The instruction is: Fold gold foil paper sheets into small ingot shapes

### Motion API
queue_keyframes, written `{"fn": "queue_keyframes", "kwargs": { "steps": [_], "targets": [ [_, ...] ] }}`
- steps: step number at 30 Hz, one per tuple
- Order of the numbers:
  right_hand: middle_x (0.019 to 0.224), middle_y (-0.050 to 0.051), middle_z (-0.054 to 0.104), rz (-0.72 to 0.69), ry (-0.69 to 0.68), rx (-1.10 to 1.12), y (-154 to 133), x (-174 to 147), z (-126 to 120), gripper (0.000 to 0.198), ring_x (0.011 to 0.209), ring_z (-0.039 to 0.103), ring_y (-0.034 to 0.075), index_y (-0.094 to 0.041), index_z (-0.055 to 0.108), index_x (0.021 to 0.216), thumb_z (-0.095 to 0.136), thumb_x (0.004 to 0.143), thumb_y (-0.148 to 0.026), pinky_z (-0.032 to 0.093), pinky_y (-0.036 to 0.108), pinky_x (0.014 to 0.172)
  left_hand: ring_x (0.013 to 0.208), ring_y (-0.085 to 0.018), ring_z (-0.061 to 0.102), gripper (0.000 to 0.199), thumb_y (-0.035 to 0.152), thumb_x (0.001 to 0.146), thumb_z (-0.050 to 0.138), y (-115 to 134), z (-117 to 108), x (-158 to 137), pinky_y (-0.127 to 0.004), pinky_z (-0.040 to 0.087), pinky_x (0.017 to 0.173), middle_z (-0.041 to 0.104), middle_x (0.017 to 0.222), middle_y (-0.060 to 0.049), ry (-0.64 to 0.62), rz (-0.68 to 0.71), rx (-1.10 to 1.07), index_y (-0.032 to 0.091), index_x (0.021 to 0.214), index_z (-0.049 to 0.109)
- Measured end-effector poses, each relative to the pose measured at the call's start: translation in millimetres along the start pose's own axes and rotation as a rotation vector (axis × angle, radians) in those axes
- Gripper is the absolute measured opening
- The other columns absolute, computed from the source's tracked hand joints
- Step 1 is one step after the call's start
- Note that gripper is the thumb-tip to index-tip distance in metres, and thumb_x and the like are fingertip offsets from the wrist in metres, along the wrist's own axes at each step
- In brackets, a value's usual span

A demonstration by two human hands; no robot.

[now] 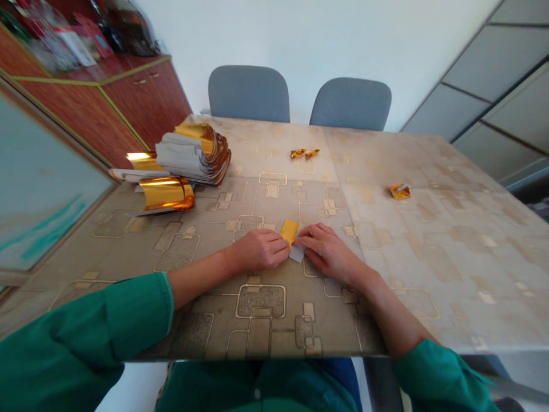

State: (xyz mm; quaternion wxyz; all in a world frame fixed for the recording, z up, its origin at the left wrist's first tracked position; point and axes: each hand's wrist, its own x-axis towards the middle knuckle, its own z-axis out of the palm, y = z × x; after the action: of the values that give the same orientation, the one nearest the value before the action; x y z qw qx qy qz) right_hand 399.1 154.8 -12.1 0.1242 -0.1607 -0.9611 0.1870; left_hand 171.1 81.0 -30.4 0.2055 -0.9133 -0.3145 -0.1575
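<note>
Between my hands, low over the near middle of the table, is a small piece of gold foil paper [290,230] with a white side [297,253] showing below the gold. My left hand [265,250] pinches its left edge, fingers curled. From the right, my right hand [326,250] has its fingertips pressed together on the paper's other edge. The paper appears partly folded, though my fingers hide some of its edges.
A thick stack of gold foil paper [193,151] stands at the back left, with a curled sheet [167,193] before it. Folded gold pieces [305,154] lie at the far middle, and another gold piece [400,191] on the right. Two grey chairs [249,94] stand behind the table [206,240].
</note>
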Motion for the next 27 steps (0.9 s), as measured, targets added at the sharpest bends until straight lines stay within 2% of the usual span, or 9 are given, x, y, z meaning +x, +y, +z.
{"fn": "queue_keyframes", "kwargs": {
  "steps": [3,6,9,14,17,21,27],
  "targets": [
    [0.109,0.007,0.062,-0.001,-0.002,0.017,-0.2,-1.1,-2.3,0.038,0.103,0.052,0.022,-0.025,0.062,0.12,0.054,0.086,-0.01,0.044,0.042,0.093,0.067,-0.015,0.063,0.022,0.012,0.096,0.047,0.1,-0.4,0.5,-0.026,0.05,0.062,0.07,0.078,-0.003,-0.001,-0.034,0.001,0.015,0.087,0.067],
    [0.111,0.007,0.062,0.0,-0.003,0.034,-0.8,-2.1,-5.1,0.044,0.105,0.052,0.023,-0.025,0.058,0.124,0.059,0.082,-0.011,0.044,0.042,0.094,0.069,-0.014,0.065,0.024,0.016,0.098,0.046,3.7,1.1,-0.8,-0.025,0.052,0.063,0.071,0.079,-0.003,0.028,-0.165,-0.05,0.015,0.086,0.067],
    [0.111,0.006,0.063,-0.002,-0.02,0.019,-2.1,-2.0,-6.0,0.034,0.105,0.052,0.022,-0.024,0.06,0.116,0.065,0.083,-0.017,0.043,0.041,0.094,0.074,-0.014,0.067,0.026,0.019,0.099,0.044,9.1,1.6,-4.1,-0.025,0.054,0.069,0.072,0.084,-0.004,0.05,-0.264,-0.095,0.015,0.087,0.067],
    [0.107,0.004,0.064,-0.051,-0.023,-0.041,-2.8,-0.5,-2.3,0.012,0.098,0.053,0.02,-0.025,0.067,0.102,0.063,0.091,-0.024,0.043,0.037,0.088,0.09,-0.016,0.069,0.025,0.019,0.101,0.042,13.8,-5.2,-13.3,-0.027,0.057,0.08,0.073,0.097,-0.006,0.004,-0.171,-0.105,0.016,0.098,0.068],
    [0.103,0.004,0.064,-0.055,-0.007,-0.023,-1.0,-0.1,0.0,0.012,0.096,0.054,0.02,-0.025,0.069,0.1,0.06,0.094,-0.029,0.043,0.036,0.086,0.102,-0.018,0.068,0.023,0.019,0.101,0.044,13.3,-10.0,-20.6,-0.031,0.056,0.089,0.072,0.109,-0.007,-0.002,-0.124,-0.162,0.017,0.108,0.066],
    [0.099,0.004,0.064,-0.016,0.022,0.04,0.8,1.7,1.9,0.012,0.093,0.054,0.019,-0.024,0.069,0.095,0.058,0.096,-0.029,0.042,0.034,0.085,0.113,-0.022,0.064,0.027,0.026,0.099,0.049,12.8,-14.9,-27.0,-0.038,0.053,0.098,0.068,0.122,-0.01,-0.032,-0.133,-0.267,0.016,0.12,0.063],
    [0.091,0.004,0.063,0.075,0.059,0.07,-1.4,6.1,7.5,0.008,0.089,0.054,0.019,-0.021,0.064,0.086,0.06,0.093,-0.024,0.041,0.033,0.081,0.119,-0.023,0.061,0.03,0.025,0.097,0.052,16.5,-17.8,-28.0,-0.042,0.047,0.104,0.066,0.126,-0.01,-0.086,-0.183,-0.326,0.017,0.125,0.061]
  ]
}}
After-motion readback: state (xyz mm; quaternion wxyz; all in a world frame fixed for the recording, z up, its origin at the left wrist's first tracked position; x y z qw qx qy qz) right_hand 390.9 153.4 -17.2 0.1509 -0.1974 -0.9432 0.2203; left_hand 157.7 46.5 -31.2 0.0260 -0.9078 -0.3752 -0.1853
